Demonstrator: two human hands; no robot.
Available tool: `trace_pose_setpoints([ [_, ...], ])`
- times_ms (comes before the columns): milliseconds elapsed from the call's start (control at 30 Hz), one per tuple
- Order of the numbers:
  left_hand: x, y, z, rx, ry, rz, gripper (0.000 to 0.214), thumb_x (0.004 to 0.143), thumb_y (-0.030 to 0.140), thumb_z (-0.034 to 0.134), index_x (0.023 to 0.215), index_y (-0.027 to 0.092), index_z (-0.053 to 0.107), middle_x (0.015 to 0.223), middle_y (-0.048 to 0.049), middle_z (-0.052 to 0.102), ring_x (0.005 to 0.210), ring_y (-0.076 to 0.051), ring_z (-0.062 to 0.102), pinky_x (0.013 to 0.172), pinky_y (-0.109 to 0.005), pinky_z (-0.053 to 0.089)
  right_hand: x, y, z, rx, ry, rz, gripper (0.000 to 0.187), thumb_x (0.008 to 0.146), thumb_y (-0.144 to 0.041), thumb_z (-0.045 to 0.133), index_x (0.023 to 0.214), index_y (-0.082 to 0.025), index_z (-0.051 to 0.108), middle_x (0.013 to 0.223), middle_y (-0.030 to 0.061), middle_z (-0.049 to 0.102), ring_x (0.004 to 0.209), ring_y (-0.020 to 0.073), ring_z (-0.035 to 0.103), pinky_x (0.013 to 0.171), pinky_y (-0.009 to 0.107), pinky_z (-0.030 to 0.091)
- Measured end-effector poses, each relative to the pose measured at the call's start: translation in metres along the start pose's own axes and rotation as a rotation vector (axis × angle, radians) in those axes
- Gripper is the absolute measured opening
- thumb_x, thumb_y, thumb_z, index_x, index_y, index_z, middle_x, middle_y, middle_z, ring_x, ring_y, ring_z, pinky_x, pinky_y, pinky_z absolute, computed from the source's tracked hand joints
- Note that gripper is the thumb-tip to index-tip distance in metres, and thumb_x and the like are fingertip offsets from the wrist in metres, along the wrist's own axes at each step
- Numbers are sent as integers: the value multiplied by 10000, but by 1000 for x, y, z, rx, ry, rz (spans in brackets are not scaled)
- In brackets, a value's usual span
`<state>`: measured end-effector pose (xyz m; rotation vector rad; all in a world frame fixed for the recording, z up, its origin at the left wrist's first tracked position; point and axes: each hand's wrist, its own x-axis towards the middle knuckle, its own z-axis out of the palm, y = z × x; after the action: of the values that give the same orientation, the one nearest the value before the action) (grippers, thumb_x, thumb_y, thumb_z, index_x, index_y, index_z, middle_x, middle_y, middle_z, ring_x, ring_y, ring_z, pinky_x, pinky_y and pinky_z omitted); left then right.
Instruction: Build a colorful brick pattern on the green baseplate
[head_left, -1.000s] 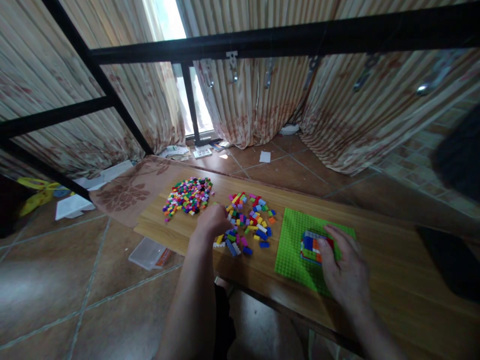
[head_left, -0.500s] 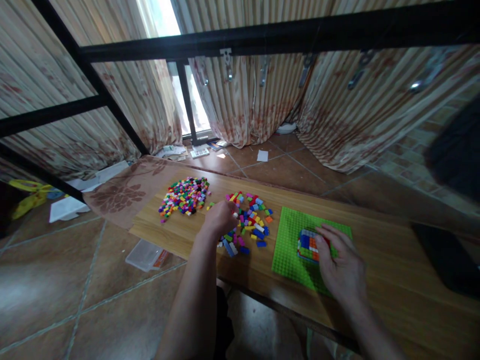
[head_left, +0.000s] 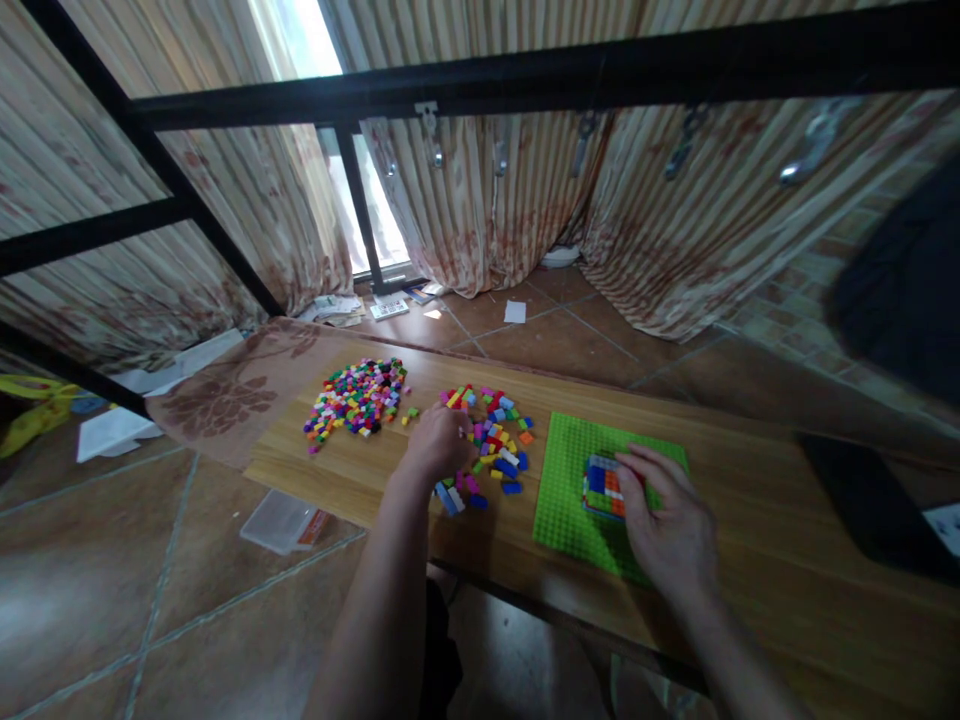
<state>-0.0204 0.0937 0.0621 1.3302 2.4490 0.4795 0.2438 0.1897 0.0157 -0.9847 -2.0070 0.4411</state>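
Note:
A green studded baseplate (head_left: 570, 490) lies on the wooden table (head_left: 750, 540). On it stands a small block build (head_left: 602, 485) of blue, red, white and green bricks. My right hand (head_left: 664, 525) rests on the plate with its fingers curled against the right side of the build. My left hand (head_left: 439, 440) is closed over a loose pile of larger coloured bricks (head_left: 491, 440); what its fingers pinch is hidden. A denser heap of tiny coloured bricks (head_left: 352, 397) lies further left.
A brown flowered cloth (head_left: 225, 390) covers the table's left end. A clear plastic box (head_left: 281, 522) lies on the tiled floor. A black flat object (head_left: 862, 505) sits at the table's right. Black metal bars (head_left: 525, 75) cross overhead before striped curtains.
The view has drifted, shifting everything slightly left. My left hand has moved a little right, deeper into the loose brick pile. My right hand stays by the build.

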Motion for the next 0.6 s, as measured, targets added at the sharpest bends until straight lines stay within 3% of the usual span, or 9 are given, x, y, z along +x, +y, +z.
trace_pose_setpoints([
  [100,-1,-6,-8,-267,17,124,160,679,225,750,822,166,712,980,-67,660,912,-199,608,805,-276,478,1,-3,1,20,18,6,290,937,-394,503,1009,-206,712,1148,104,682,1052,238,643,975,460,496],
  [200,-4,-5,-16,-503,-51,257,162,706,274,730,820,164,694,906,-35,656,848,-164,591,753,-249,471,1,-7,2,55,24,-4,272,940,-374,505,1011,-209,710,1144,102,686,1060,236,640,971,459,499],
  [333,-10,9,-17,-750,-287,301,211,756,350,708,829,156,669,735,-6,615,668,-121,551,635,-227,455,0,-18,2,110,-7,-24,232,940,-330,523,1051,-221,694,1161,92,681,1088,226,632,967,436,503],
  [467,-15,31,-9,-886,-556,418,218,806,350,687,888,149,669,837,-40,661,774,-146,603,744,-268,489,-3,-35,0,199,-146,-130,288,951,-260,504,1212,-248,625,1273,80,635,1191,203,587,1013,410,486],
  [600,-18,50,-1,-878,-693,542,216,867,351,627,931,149,667,880,-42,660,843,-151,593,804,-274,476,-4,-48,-2,297,-272,-190,351,971,-214,461,1299,-262,576,1339,72,600,1248,184,557,1053,407,465],
])
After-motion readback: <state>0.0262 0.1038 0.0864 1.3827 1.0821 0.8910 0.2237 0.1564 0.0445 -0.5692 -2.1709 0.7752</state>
